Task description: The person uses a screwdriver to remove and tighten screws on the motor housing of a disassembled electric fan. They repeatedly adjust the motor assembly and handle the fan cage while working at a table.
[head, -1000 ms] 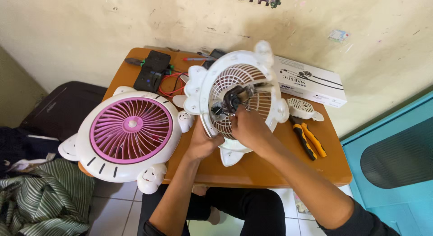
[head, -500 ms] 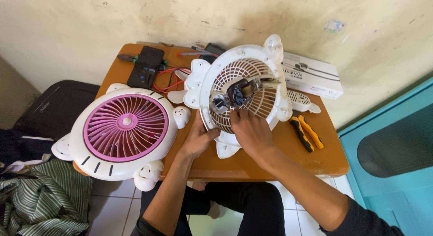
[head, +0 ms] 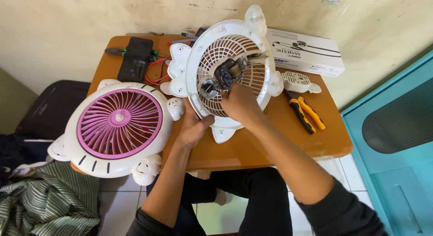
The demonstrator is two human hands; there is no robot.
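At frame centre the left hand (head: pixel 194 128) clamped the white grille (head: pixel 225 69) by its lower rim while the right hand (head: pixel 239 103) pinched at the motor (head: pixel 225 76); steadying the rim firmly seemed wise.

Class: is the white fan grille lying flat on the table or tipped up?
Tipped up: the white grille rests on its lower edge, steadied by the left hand.

On the worktop (head: pixel 252 148) the open fan housing (head: pixel 223 64) stands tilted at the middle, the left hand (head: pixel 194 125) on its lower left rim and the right hand (head: pixel 241 103) on its grille just below the motor (head: pixel 225 73). The complete fan (head: pixel 118 125) lies to its left, overhanging the worktop's left edge, with the meter (head: pixel 135 58) behind it. The pliers (head: pixel 306 113) lie to the right of the housing, and the box (head: pixel 304 52) sits behind them against the wall.
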